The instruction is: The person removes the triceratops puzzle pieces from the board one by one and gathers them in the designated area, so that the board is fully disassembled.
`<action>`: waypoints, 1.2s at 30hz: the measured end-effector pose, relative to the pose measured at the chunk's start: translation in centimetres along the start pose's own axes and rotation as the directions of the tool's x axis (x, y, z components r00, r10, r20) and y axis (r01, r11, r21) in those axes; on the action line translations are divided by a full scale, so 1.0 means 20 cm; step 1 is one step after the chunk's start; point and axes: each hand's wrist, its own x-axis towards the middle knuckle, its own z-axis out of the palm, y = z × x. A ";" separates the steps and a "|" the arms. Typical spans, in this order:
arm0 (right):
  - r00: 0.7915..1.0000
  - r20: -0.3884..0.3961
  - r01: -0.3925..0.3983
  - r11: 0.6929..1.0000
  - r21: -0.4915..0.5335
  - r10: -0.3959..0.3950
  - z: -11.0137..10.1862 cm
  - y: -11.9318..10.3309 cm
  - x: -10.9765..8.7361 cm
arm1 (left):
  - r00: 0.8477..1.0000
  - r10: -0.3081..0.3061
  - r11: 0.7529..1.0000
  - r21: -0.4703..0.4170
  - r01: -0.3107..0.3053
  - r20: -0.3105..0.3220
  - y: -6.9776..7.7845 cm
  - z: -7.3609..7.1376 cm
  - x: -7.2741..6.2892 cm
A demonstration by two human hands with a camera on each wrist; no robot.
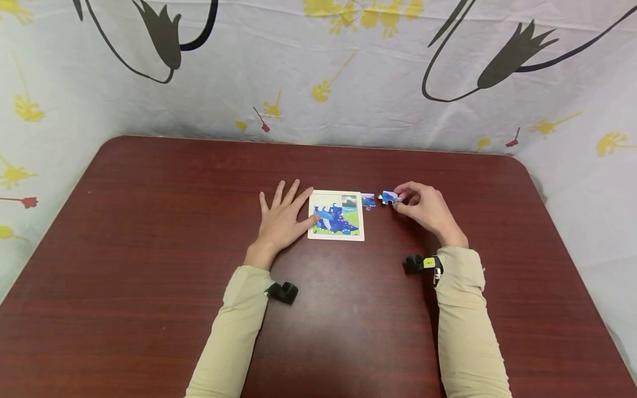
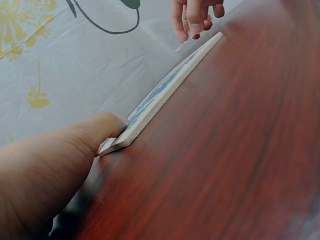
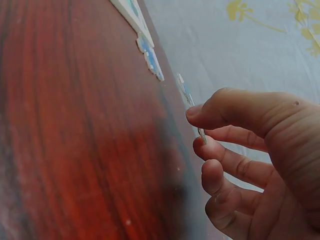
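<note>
A square jigsaw puzzle in a pale frame [image 1: 336, 239] lies on the table, showing a blue dinosaur picture with a bare patch at its upper left. My left hand [image 1: 282, 222] rests spread at its left side, thumb over the frame's edge and onto the picture. Between the thumb and fingers of my right hand [image 1: 427, 209] a blue jigsaw piece [image 1: 389, 197] is pinched, raised off the table in the right wrist view. Another jigsaw piece [image 1: 368, 200] lies against the frame's right edge, apart from the pinched one.
The dark red-brown wooden table [image 1: 149, 249] has rounded far corners. Behind it hangs a pale cloth [image 1: 278, 61] printed with flowers. Dark camera mounts are strapped at both wrists, over beige sleeves [image 1: 231, 331].
</note>
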 end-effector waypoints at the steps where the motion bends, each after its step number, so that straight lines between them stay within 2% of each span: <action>1: 1.000 0.003 0.002 1.000 0.000 -0.002 0.00 0.00 0.00 | 1.000 -0.001 1.000 -0.001 0.001 0.001 0.00 0.00 0.00; 36: 1.000 0.016 0.022 0.999 -0.030 -0.022 0.04 0.03 0.02 | 1.000 0.000 1.000 0.006 0.000 0.005 0.00 0.00 0.00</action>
